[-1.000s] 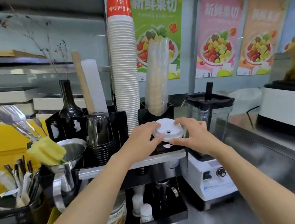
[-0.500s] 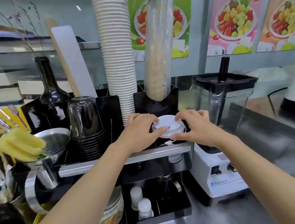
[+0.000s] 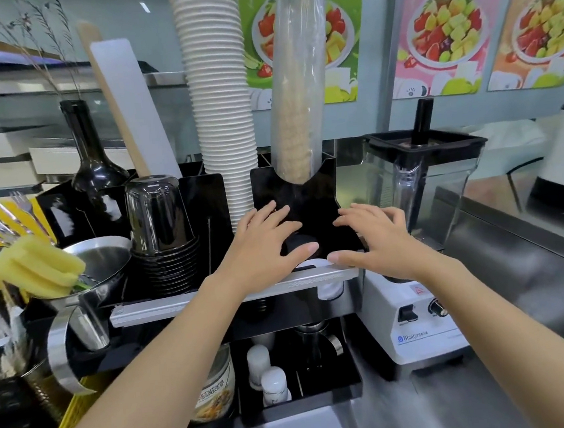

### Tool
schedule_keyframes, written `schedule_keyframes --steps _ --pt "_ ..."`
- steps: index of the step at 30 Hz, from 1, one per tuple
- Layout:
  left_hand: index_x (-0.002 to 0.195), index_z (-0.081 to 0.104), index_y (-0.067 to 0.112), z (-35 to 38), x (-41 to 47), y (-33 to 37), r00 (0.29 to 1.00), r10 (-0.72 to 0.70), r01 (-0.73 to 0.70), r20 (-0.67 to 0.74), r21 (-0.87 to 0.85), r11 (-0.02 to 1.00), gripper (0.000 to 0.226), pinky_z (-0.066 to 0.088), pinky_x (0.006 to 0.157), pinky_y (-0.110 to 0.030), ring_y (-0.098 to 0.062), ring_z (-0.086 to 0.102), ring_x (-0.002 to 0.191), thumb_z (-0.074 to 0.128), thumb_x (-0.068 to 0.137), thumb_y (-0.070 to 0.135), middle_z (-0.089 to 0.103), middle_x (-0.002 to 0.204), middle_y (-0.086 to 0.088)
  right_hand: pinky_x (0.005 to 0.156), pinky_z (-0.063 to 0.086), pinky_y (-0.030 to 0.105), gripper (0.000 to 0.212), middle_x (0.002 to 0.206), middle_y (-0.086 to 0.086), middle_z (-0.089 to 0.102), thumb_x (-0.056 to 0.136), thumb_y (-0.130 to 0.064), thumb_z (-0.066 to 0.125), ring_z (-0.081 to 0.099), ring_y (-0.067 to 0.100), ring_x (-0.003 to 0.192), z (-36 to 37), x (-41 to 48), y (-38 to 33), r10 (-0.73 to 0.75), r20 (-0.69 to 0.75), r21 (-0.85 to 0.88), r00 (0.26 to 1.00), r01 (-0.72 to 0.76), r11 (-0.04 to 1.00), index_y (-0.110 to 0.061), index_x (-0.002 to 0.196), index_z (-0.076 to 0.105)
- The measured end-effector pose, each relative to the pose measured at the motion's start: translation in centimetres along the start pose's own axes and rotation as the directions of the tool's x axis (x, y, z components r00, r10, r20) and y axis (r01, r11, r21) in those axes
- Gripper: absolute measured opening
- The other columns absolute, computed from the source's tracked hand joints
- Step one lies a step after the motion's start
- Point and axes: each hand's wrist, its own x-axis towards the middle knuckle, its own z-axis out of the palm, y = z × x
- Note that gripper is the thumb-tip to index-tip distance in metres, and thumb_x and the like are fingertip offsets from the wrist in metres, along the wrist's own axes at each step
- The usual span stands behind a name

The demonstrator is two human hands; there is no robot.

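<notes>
My left hand (image 3: 266,240) and my right hand (image 3: 376,236) hover with fingers spread over the front compartment of a black organiser (image 3: 306,191). Neither hand holds anything. Between my two thumbs, only a sliver of a white lid (image 3: 314,264) shows, sitting low behind the metal rail (image 3: 213,300). Below the rail, a white cup-like shape (image 3: 330,290) is partly visible. I cannot tell whether the lid sits on it.
A tall stack of white paper cups (image 3: 219,99) and a clear plastic sleeve (image 3: 300,86) rise behind my hands. Stacked black cups (image 3: 162,231), a dark bottle (image 3: 89,155) and a steel funnel (image 3: 97,260) stand left; a blender (image 3: 421,181) stands right. White bottles (image 3: 271,385) sit below.
Both hands held the white lid at its edges; now they have let go with fingers spread, and the lid sits lower, mostly hidden. The view has moved closer.
</notes>
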Motion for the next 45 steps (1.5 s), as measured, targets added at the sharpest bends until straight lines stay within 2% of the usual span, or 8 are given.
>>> schedule_keyframes --steps 9,15,20,23,32,36,41,45 --pt "0.139 0.022 0.035 -3.0 -7.2 -0.9 0.991 -0.005 0.014 -0.137 0.064 0.998 0.069 0.005 0.113 -0.033 -0.011 0.015 0.139 0.032 0.079 0.067 0.027 0.150 0.003 0.107 0.010 0.031 0.088 0.151 -0.009 0.025 0.070 -0.070 0.045 0.022 0.007 0.136 0.0 -2.6 -5.2 -0.121 -0.169 0.101 0.978 0.139 0.985 -0.040 0.142 0.003" --pt "0.139 0.020 0.036 -5.4 -15.7 -1.4 0.984 -0.107 0.113 -0.142 0.033 0.993 0.070 0.012 0.114 -0.038 -0.011 0.015 0.139 0.031 0.079 0.069 0.025 0.151 0.007 0.110 0.009 0.034 0.092 0.156 -0.004 0.013 0.071 -0.071 0.045 0.011 0.010 0.142 2.9 -5.9 -11.9 -0.198 -0.179 0.151 0.964 0.226 0.962 -0.037 0.143 -0.003" --pt "0.140 0.022 0.032 -6.5 -23.9 -2.3 0.973 -0.194 0.200 -0.126 0.038 0.979 0.071 0.018 0.113 -0.037 -0.013 0.020 0.137 0.034 0.080 0.067 0.027 0.150 0.003 0.113 0.014 0.039 0.093 0.156 -0.004 0.014 0.073 -0.069 0.047 0.013 0.011 0.141 7.1 -9.4 -18.0 -0.271 -0.077 0.217 0.959 0.282 0.935 -0.033 0.143 -0.001" --pt "0.139 0.025 0.031 -6.0 -28.7 -3.2 0.960 -0.261 0.267 -0.099 0.045 0.963 0.070 0.017 0.109 -0.032 -0.013 0.023 0.136 0.037 0.080 0.066 0.029 0.149 0.003 0.110 0.009 0.030 0.093 0.156 -0.005 0.013 0.073 -0.070 0.048 0.012 0.009 0.141 10.4 -11.4 -20.8 -0.280 0.024 0.262 0.960 0.264 0.928 -0.036 0.143 -0.004" --pt "0.140 0.019 0.034 -0.1 -40.1 -6.4 0.861 -0.484 0.482 0.160 0.050 0.875 0.082 0.021 0.112 -0.041 -0.016 0.023 0.137 0.025 0.072 0.079 0.027 0.151 0.005 0.111 0.011 0.037 0.097 0.156 -0.003 0.012 0.075 -0.062 0.056 0.011 0.013 0.141 21.5 -16.4 -24.6 -0.211 0.400 0.258 0.892 0.112 0.960 -0.032 0.143 -0.007" --pt "0.139 0.022 0.028 2.6 -42.4 -6.8 0.843 -0.486 0.476 0.231 0.101 0.873 0.092 0.016 0.113 -0.039 -0.017 0.022 0.137 0.019 0.066 0.084 0.030 0.149 0.005 0.110 0.015 0.041 0.095 0.155 0.000 0.018 0.076 -0.060 0.055 0.016 0.017 0.140 24.2 -18.2 -24.8 -0.176 0.469 0.237 0.865 0.068 0.969 -0.029 0.144 -0.003" --pt "0.137 0.034 0.017 5.5 -44.0 -6.4 0.872 -0.439 0.431 0.216 0.084 0.898 0.072 0.003 0.110 -0.031 -0.026 0.031 0.134 0.032 0.078 0.059 0.041 0.144 -0.003 0.110 0.011 0.037 0.089 0.156 0.002 0.012 0.081 -0.055 0.053 0.013 0.019 0.140 26.6 -19.7 -25.5 -0.146 0.550 0.229 0.822 0.019 0.973 -0.025 0.144 -0.003" --pt "0.140 0.026 0.020 6.6 -44.3 -6.2 0.858 -0.469 0.458 0.210 0.100 0.883 0.074 -0.003 0.112 -0.035 -0.023 0.023 0.138 0.023 0.078 0.060 0.033 0.148 -0.001 0.107 0.015 0.034 0.075 0.152 0.005 0.023 0.085 -0.046 0.054 0.023 0.022 0.136 27.3 -19.9 -25.9 -0.111 0.469 0.203 0.876 0.016 0.979 -0.017 0.142 0.017"
